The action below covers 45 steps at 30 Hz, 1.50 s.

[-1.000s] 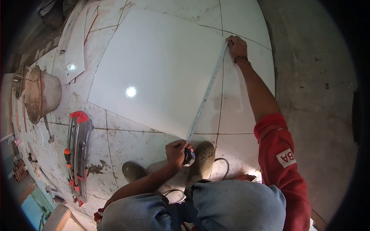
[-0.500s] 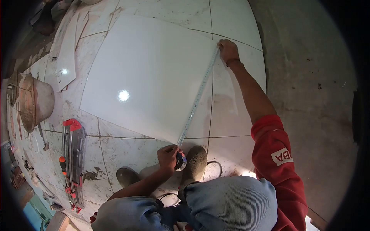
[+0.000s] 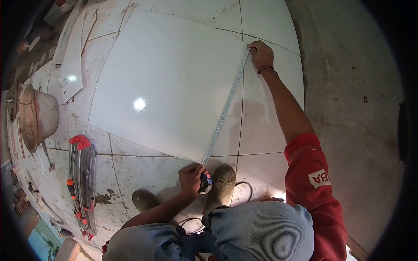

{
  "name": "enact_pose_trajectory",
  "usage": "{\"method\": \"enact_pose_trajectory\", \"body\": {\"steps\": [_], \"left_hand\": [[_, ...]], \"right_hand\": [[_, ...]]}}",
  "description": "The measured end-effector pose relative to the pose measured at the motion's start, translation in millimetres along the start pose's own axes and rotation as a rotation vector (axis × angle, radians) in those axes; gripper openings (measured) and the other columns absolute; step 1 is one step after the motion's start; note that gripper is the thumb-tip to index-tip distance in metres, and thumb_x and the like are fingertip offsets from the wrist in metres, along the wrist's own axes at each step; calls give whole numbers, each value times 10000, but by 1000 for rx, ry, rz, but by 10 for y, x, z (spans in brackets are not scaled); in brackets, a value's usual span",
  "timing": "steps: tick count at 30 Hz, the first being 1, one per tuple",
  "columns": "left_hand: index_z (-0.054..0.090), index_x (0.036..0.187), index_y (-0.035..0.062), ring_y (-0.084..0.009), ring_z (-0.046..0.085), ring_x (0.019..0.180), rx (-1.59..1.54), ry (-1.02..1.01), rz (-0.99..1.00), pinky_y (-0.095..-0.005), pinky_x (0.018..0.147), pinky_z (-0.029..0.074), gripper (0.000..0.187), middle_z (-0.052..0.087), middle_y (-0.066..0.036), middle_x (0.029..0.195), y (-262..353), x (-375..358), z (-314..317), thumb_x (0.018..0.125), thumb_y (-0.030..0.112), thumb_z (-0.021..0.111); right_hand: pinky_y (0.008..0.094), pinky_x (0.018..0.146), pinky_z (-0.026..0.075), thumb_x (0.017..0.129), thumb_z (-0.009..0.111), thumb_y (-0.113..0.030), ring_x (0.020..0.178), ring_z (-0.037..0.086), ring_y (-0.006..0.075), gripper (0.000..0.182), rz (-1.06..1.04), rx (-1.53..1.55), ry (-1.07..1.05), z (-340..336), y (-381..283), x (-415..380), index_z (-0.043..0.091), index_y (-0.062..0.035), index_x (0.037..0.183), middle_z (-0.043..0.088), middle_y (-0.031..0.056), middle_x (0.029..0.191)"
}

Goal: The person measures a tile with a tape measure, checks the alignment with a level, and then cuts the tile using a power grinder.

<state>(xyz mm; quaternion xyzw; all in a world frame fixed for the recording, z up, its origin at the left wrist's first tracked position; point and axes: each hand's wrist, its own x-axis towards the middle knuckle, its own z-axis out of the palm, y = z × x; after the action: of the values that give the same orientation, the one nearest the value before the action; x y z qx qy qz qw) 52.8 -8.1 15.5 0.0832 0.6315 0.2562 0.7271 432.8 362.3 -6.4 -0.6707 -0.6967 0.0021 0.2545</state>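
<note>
A large glossy white tile (image 3: 170,82) lies on the tiled floor in front of me. Along its right edge runs the drawn-out blade of a tape measure (image 3: 227,104). My left hand (image 3: 190,178) is closed around the tape's dark case at the tile's near corner, thumb and fingers by the blade's mouth. At the far right corner, my right hand (image 3: 262,54) pinches the blade's free end against the tile's edge. The fingertips there partly cover the tape's tip.
A red and grey manual tile cutter (image 3: 82,182) stands on the floor at left. Beyond it are a dirty bucket (image 3: 41,113) and white tile offcuts (image 3: 74,65). My muddy boots (image 3: 221,185) are just below the tile. Bare grey concrete (image 3: 352,108) lies to the right.
Both hands hold the tape in nearly the same place along the tile's edge. The view has shifted very slightly, and my right fingers have adjusted a little at the tape's end.
</note>
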Motion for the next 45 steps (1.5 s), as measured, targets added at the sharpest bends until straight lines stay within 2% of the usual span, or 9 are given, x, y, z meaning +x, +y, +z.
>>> {"method": "enact_pose_trajectory", "body": {"steps": [3, 8, 9, 13, 16, 23, 30, 32, 45], "left_hand": [[717, 919, -93, -196, 700, 696, 74, 38, 74, -346, 657, 596, 147, 723, -137, 819, 27, -12, 7, 989, 36, 725], [713, 914, -99, -217, 712, 690, -76, -25, 1, -359, 642, 602, 153, 723, -154, 819, -63, 34, -25, 978, 39, 733], [713, 918, -106, -221, 716, 683, -110, -15, 5, -359, 642, 605, 147, 726, -154, 823, -45, 17, -11, 972, 29, 732], [709, 903, -100, -221, 712, 674, 0, 0, 92, -365, 635, 601, 140, 719, -151, 804, -40, 34, -17, 972, 20, 724], [721, 885, -110, -222, 705, 670, -111, -8, 10, -364, 641, 607, 159, 717, -149, 791, -38, 24, -10, 974, 23, 724], [715, 910, -95, -210, 706, 675, 11, 7, 27, -360, 652, 603, 133, 718, -136, 803, 36, 25, -8, 970, 24, 725], [747, 929, -79, -178, 712, 696, 52, 6, 36, -335, 666, 598, 151, 743, -122, 820, 55, -3, -7, 975, 65, 743], [753, 929, -79, -172, 713, 700, 81, 18, 40, -329, 669, 597, 151, 751, -121, 825, 59, -23, -9, 975, 65, 752], [737, 915, -96, -199, 715, 689, -4, -10, 33, -346, 651, 610, 142, 741, -149, 818, -130, 59, -76, 979, 30, 739]], "right_hand": [[444, 881, 590, 943, 708, -106, 962, 736, 336, 78, 10, 7, -16, 51, -10, 54, 775, -88, 978, 751, 104, 1003], [451, 880, 593, 970, 678, -108, 960, 740, 340, 101, -97, -25, -22, 74, -56, 160, 777, -91, 962, 753, 119, 982], [452, 880, 595, 964, 685, -94, 952, 740, 349, 91, -18, -143, -63, 93, 19, 164, 773, -75, 957, 759, 133, 976], [449, 885, 597, 933, 711, -66, 946, 740, 367, 69, -11, -34, -81, 31, -10, 108, 770, -58, 969, 767, 156, 1007], [454, 881, 596, 934, 711, -75, 945, 741, 358, 67, -64, -14, -36, 81, -36, 141, 774, -69, 957, 763, 140, 983], [438, 877, 590, 913, 714, -79, 923, 738, 358, 73, -65, -141, -23, 107, 178, -9, 757, -55, 967, 761, 139, 966], [424, 854, 591, 918, 712, -83, 913, 731, 331, 89, 168, 154, 65, 85, 98, -146, 760, -62, 990, 729, 121, 927], [411, 850, 597, 925, 717, -80, 907, 730, 313, 107, -12, 59, 56, 60, 42, -40, 770, -78, 1017, 723, 109, 940], [435, 879, 608, 919, 718, -65, 980, 707, 309, 157, -302, -217, -70, -29, 60, 39, 763, -91, 1067, 703, 97, 997]]}}
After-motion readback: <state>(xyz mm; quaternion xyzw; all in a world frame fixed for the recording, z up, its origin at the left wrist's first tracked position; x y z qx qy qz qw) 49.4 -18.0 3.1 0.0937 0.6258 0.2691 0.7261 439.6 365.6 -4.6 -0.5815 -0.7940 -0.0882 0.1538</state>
